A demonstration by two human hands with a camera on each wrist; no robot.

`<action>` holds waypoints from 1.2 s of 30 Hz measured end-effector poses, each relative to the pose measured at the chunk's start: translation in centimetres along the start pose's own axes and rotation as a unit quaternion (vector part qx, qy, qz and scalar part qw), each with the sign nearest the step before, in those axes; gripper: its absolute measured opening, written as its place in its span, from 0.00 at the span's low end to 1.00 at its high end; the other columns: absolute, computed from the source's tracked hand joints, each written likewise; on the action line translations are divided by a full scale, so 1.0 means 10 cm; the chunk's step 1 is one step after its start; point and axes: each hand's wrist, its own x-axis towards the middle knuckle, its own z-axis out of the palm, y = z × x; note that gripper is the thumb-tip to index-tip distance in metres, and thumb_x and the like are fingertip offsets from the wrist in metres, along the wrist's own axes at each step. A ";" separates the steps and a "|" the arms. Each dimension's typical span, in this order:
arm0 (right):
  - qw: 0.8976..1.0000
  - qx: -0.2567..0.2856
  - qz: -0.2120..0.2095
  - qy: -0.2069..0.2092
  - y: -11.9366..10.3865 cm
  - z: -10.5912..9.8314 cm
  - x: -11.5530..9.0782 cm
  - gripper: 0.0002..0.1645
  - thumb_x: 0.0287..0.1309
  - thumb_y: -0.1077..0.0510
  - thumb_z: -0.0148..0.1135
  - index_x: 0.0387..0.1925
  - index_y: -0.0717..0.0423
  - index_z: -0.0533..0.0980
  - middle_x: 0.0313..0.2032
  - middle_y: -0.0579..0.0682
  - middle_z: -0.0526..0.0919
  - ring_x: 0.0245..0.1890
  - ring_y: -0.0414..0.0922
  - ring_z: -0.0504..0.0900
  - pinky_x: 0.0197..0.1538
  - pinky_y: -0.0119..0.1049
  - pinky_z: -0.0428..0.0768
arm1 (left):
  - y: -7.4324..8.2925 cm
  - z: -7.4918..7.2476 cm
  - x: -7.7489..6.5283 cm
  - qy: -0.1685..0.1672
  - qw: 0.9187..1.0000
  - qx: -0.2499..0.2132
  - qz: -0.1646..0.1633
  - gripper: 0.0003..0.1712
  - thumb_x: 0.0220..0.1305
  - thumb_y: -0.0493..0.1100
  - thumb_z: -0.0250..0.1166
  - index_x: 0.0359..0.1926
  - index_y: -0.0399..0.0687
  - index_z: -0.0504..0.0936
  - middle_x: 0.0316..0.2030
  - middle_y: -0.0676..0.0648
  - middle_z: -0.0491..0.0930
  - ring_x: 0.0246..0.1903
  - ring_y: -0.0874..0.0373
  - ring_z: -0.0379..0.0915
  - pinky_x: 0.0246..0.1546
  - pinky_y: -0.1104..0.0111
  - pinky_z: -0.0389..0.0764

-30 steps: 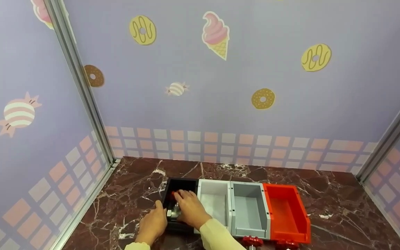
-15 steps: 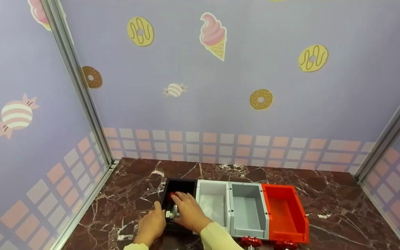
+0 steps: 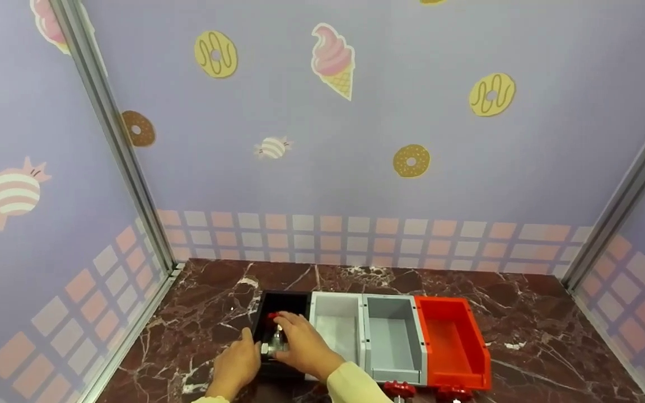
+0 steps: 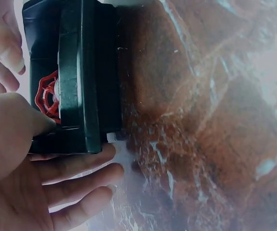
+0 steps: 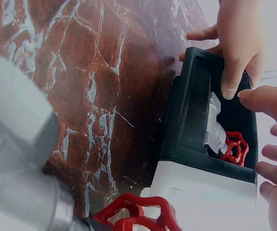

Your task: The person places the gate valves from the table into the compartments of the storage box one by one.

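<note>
A metal valve with a red handwheel [image 5: 235, 148] lies inside the black bin [image 3: 286, 302]. Its pale hex end [image 3: 265, 350] points toward my left hand [image 3: 235, 361], which grips the bin's near left corner. There the thumb hooks over the rim and the fingers lie outside, as the left wrist view shows. My right hand [image 3: 307, 346] is over the bin's opening with thumb and fingers spread, partly covering the valve in the head view. From the right wrist, the right thumb and fingers [image 5: 268, 168] show apart from the valve.
A white bin [image 3: 338, 302], a grey bin [image 3: 392, 358] and an orange-red bin [image 3: 454, 347] stand in a row right of the black one. In front are two more red handwheels [image 3: 399, 389]. A blurred metal valve body [image 5: 18, 120] is close to the right wrist camera.
The head view has shifted slightly, so the whole scene appears a little further left. Both hands keep about the same places at the black bin.
</note>
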 end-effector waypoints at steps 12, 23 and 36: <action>0.998 0.051 0.037 0.009 0.00 -0.12 -0.13 0.39 0.48 0.45 0.65 0.61 0.54 0.66 0.63 0.50 0.66 0.63 0.48 0.66 0.61 0.44 0.66 | 0.06 -0.03 0.00 0.152 0.987 0.017 0.056 0.28 0.58 0.51 0.60 0.50 0.34 0.68 0.45 0.37 0.73 0.45 0.41 0.69 0.40 0.51 0.68; 0.996 0.067 0.047 0.027 0.03 -0.24 -0.25 0.36 0.51 0.46 0.64 0.60 0.53 0.66 0.63 0.50 0.66 0.62 0.48 0.67 0.60 0.45 0.68 | 0.25 -0.04 0.00 0.197 0.973 -0.002 0.119 0.12 0.57 0.48 0.61 0.38 0.46 0.73 0.34 0.47 0.73 0.36 0.48 0.72 0.36 0.57 0.70; 0.994 0.082 0.026 0.064 0.19 -0.41 -0.51 0.35 0.52 0.39 0.60 0.59 0.47 0.66 0.57 0.48 0.72 0.57 0.47 0.72 0.57 0.45 0.71 | 0.42 -0.02 -0.05 0.223 0.961 -0.023 0.164 0.10 0.55 0.47 0.63 0.28 0.48 0.71 0.15 0.54 0.69 0.14 0.54 0.69 0.15 0.64 0.64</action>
